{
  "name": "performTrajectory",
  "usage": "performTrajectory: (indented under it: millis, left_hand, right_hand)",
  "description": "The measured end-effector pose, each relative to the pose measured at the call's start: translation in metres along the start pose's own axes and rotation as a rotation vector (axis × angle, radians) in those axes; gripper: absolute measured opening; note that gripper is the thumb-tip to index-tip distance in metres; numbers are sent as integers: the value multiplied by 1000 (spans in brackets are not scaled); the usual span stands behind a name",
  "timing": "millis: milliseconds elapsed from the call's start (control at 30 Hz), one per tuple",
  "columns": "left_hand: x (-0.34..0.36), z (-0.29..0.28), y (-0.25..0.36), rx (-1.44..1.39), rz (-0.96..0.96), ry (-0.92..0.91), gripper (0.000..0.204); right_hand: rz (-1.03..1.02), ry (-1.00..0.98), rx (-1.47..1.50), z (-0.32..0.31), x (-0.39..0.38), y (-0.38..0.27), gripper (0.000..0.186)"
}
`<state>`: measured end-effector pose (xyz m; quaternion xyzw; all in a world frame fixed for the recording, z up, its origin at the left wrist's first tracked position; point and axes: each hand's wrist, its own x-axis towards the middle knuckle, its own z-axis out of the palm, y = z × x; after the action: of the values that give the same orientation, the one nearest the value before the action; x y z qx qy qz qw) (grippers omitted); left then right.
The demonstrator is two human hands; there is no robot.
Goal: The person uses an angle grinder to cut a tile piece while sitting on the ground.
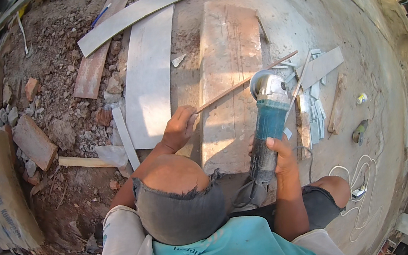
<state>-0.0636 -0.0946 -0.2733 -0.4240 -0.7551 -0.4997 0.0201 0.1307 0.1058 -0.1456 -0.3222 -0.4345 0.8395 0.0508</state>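
My right hand (279,155) is wrapped round the dark rear body of a teal angle grinder (271,119), whose metal head and round guard point away from me. Between the closed fingers of my left hand (180,129) is the near end of a thin brown strip (225,93). The strip slants up to the right across a wide, dusty plank (225,44) with lines along it. The grinder's head is over the strip; whether the disc touches it I cannot tell.
Long pale tile pieces (150,77) lie beyond my left hand. Right of the grinder are a pile of narrow cut strips (315,110), a second grinder (359,132) and a coiled white cable (357,199). Rubble, a brick (34,142) and a paper cement sack (3,191) are at the left.
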Motion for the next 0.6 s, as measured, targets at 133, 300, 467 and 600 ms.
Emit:
performTrajectory:
  millis: [133, 300, 467, 600]
  left_hand:
    - [-11, 4, 0, -75, -109, 0, 17]
    - [-13, 14, 0, -72, -140, 75, 18]
    - [-13, 15, -3, -104, -160, 73, 17]
    - [-16, 19, -5, -104, -149, 75, 16]
  right_hand:
    - [76, -29, -46, 5, 1, 11, 53]
    - [167, -89, -103, 13, 3, 25, 53]
    - [202, -149, -160, 21, 4, 36, 53]
    - [239, -172, -196, 27, 6, 41, 54]
